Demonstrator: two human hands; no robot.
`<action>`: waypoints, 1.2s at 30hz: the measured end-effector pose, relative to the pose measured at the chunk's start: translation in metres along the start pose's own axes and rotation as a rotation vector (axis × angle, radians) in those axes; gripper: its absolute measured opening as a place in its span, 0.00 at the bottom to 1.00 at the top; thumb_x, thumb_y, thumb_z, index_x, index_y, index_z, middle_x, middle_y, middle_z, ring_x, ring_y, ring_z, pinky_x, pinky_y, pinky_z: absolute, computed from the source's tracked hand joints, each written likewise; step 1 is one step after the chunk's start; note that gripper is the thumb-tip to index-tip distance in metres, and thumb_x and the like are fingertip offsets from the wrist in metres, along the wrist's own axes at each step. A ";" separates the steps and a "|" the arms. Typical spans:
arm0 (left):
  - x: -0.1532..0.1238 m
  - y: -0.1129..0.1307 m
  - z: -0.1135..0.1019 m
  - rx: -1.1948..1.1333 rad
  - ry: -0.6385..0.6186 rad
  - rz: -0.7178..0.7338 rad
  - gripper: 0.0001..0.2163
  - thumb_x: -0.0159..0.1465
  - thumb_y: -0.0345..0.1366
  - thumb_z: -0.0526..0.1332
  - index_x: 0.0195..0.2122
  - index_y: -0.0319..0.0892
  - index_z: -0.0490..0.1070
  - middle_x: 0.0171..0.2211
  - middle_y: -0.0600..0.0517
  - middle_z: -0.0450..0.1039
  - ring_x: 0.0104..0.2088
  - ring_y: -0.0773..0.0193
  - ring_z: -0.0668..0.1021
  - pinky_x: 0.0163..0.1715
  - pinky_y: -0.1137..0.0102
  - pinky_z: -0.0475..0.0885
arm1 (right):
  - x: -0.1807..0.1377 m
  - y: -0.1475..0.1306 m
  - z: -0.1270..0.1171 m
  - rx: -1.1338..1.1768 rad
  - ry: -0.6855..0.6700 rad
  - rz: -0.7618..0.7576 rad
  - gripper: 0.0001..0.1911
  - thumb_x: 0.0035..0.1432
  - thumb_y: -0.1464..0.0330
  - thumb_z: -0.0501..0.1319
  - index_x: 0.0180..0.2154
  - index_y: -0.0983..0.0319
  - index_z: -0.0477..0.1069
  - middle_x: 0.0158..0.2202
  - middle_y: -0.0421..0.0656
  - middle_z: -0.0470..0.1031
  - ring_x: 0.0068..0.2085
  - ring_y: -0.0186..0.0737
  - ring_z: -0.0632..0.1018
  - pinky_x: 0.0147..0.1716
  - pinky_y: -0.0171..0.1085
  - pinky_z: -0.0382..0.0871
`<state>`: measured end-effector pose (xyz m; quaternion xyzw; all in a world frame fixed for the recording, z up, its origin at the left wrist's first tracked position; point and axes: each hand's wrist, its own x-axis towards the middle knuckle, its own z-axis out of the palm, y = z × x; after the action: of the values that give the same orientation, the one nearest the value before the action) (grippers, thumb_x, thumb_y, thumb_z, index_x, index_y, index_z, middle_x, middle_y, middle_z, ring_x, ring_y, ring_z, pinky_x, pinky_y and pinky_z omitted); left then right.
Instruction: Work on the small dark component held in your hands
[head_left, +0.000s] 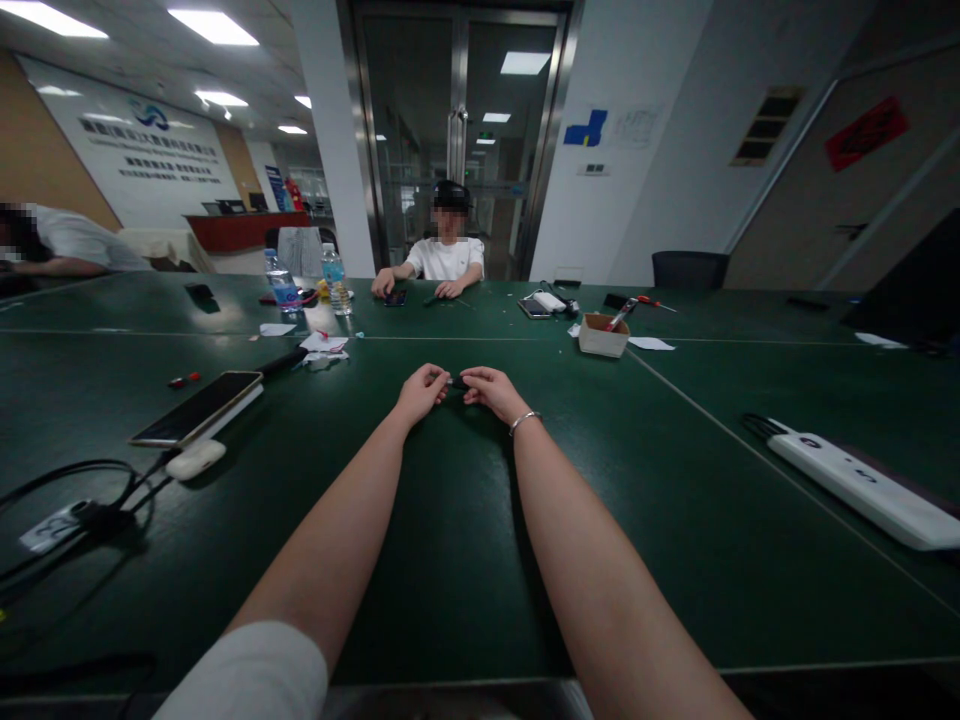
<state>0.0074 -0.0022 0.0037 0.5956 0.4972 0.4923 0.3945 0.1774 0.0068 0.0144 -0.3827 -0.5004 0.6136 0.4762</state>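
We hold a small dark piece [459,383] out in front of us, above the middle of the green surface [457,480]. Our left grip [420,394] is narrow, pinching its pale end; our right grip [491,392] is narrow too, closed on its dark end. The piece is in hand at both ends, so the picking up looks done. We judge the work to be midway: the piece is not yet set down or let go. It is too small for us to tell whether the two ends are one thing, joined or coming apart, nor can we tell whether it touches the surface. The phone [199,408] to the left, the open box [602,342] beyond our right grip and the white power strip [862,485] far right lie untouched by us.
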 end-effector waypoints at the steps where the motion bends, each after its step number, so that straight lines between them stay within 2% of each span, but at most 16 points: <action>1: -0.001 0.001 -0.001 -0.020 -0.019 -0.002 0.11 0.57 0.41 0.63 0.35 0.40 0.69 0.23 0.54 0.70 0.23 0.70 0.72 0.24 0.75 0.67 | 0.000 0.000 0.000 0.007 0.015 0.006 0.05 0.54 0.77 0.63 0.34 0.66 0.71 0.21 0.39 0.74 0.19 0.30 0.75 0.21 0.30 0.75; 6: -0.002 0.005 -0.004 -0.076 -0.077 -0.006 0.11 0.52 0.34 0.67 0.35 0.38 0.70 0.25 0.52 0.73 0.26 0.69 0.75 0.28 0.73 0.68 | 0.000 0.000 -0.001 0.020 0.035 0.013 0.04 0.54 0.76 0.64 0.34 0.66 0.71 0.21 0.39 0.74 0.20 0.30 0.76 0.22 0.30 0.75; 9: 0.000 0.003 -0.003 -0.050 -0.062 -0.062 0.09 0.56 0.38 0.64 0.31 0.38 0.70 0.22 0.52 0.72 0.23 0.69 0.73 0.27 0.72 0.68 | -0.001 0.001 -0.002 0.018 0.006 -0.013 0.07 0.52 0.76 0.65 0.35 0.65 0.72 0.23 0.39 0.75 0.21 0.30 0.76 0.25 0.30 0.76; 14: 0.004 -0.002 -0.002 0.052 -0.091 -0.078 0.16 0.61 0.47 0.56 0.26 0.39 0.69 0.20 0.52 0.71 0.21 0.69 0.72 0.25 0.73 0.67 | -0.002 0.000 -0.003 0.010 -0.069 -0.042 0.09 0.50 0.75 0.66 0.36 0.63 0.73 0.27 0.39 0.76 0.26 0.30 0.78 0.31 0.31 0.77; 18: 0.004 -0.001 -0.002 0.085 -0.087 -0.100 0.19 0.62 0.48 0.54 0.25 0.38 0.70 0.21 0.50 0.72 0.20 0.69 0.72 0.23 0.74 0.66 | -0.001 0.001 -0.004 0.011 -0.089 -0.050 0.09 0.50 0.72 0.67 0.36 0.63 0.72 0.28 0.39 0.76 0.26 0.30 0.78 0.32 0.33 0.77; 22: 0.003 0.002 -0.002 0.083 -0.023 -0.133 0.18 0.63 0.46 0.52 0.24 0.38 0.69 0.21 0.49 0.73 0.20 0.69 0.72 0.21 0.74 0.65 | 0.001 0.004 -0.006 0.064 -0.095 -0.065 0.15 0.47 0.76 0.68 0.39 0.61 0.73 0.31 0.39 0.75 0.31 0.32 0.78 0.37 0.35 0.77; 27: 0.004 0.004 -0.006 -0.052 0.121 -0.208 0.16 0.64 0.44 0.51 0.26 0.38 0.68 0.23 0.48 0.73 0.20 0.70 0.71 0.21 0.75 0.65 | 0.002 0.005 -0.009 0.138 -0.032 -0.079 0.12 0.45 0.78 0.68 0.35 0.63 0.75 0.34 0.41 0.74 0.38 0.34 0.78 0.44 0.38 0.76; 36: 0.008 -0.002 -0.001 0.032 -0.015 -0.177 0.19 0.64 0.46 0.51 0.22 0.38 0.67 0.21 0.49 0.72 0.19 0.70 0.71 0.19 0.75 0.65 | 0.002 0.007 -0.007 0.084 -0.111 -0.039 0.13 0.44 0.78 0.69 0.36 0.65 0.76 0.33 0.43 0.78 0.37 0.34 0.79 0.45 0.37 0.75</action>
<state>0.0059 0.0055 0.0038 0.5593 0.5526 0.4431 0.4307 0.1821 0.0101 0.0066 -0.3179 -0.5071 0.6451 0.4750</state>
